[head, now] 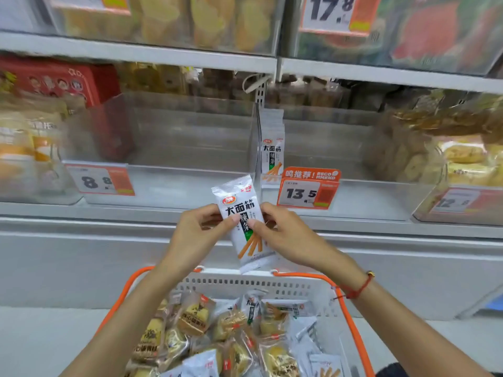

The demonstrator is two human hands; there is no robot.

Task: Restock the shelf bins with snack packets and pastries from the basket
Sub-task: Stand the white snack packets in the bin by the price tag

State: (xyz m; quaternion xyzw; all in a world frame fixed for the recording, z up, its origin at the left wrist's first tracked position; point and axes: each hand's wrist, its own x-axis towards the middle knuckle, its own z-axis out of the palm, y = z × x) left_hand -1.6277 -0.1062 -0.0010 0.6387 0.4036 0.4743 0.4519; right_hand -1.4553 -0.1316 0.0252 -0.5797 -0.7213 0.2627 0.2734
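Left hand (200, 229) and right hand (283, 232) pinch one snack packet (242, 213) — before white shelf (163, 212), clear bins (190, 148).

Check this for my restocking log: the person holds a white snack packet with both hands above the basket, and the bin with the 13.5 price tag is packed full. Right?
Not quite. The head view shows the bin behind the 13.5 price tag nearly empty, with only a few packets upright at its left end. The rest holds: both the left hand and right hand hold the white snack packet above the basket.

The basket (313, 288) runs off the bottom edge; the side bins' (32, 148) packets blur.
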